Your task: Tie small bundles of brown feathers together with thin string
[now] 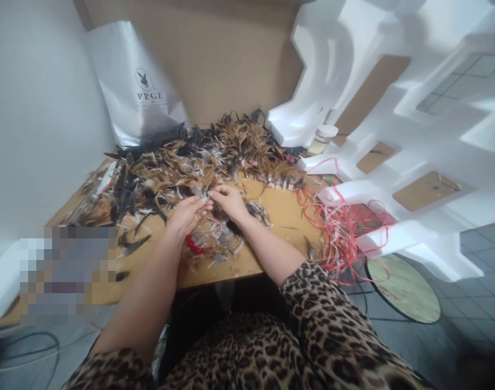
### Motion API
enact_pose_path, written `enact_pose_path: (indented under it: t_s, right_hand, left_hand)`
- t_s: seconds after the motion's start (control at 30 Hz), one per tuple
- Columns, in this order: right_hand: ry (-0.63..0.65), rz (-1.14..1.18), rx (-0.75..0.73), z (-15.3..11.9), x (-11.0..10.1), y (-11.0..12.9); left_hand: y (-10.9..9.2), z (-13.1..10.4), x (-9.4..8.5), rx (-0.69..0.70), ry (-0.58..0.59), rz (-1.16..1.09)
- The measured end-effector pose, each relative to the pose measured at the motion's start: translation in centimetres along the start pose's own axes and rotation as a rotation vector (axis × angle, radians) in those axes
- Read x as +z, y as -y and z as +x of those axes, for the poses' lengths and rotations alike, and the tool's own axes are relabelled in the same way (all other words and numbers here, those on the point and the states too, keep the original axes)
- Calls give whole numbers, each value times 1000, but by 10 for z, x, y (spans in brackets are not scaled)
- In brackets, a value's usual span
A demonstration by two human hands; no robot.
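Observation:
Brown and black feathers are heaped over the back and left of a wooden table. Near the middle of the table, my left hand and my right hand meet, fingertips almost touching. Both hands pinch a small tuft of brown and grey feathers that points away from me. Just below the hands lie a red bundle and loose grey and white feathers. A row of tied brown feather tufts sits to the right of my right hand.
A white bag stands at the back left. White foam pieces rise on the right, beside a lidded jar and tangled red ribbon. A round stool stands at the lower right.

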State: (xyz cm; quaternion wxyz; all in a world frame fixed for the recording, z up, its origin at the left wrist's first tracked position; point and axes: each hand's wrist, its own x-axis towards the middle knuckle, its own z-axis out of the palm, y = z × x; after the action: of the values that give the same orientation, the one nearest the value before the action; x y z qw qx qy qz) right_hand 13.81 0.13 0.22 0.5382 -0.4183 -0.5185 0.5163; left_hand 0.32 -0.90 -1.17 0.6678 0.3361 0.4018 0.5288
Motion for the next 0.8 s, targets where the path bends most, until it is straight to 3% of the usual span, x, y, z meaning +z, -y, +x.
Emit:
enact_pose_path:
  t_s: [0.33, 0.6, 0.8]
  right_hand:
    - [24, -50, -62, 1, -2, -3]
    - [18, 37, 16, -2, 1, 0]
    - [10, 59, 35, -3, 1, 1]
  left_hand:
    - [2, -1, 0, 0, 19, 33]
    - [2, 0, 1, 110, -69, 95]
    - [3, -1, 5, 111, -87, 168]
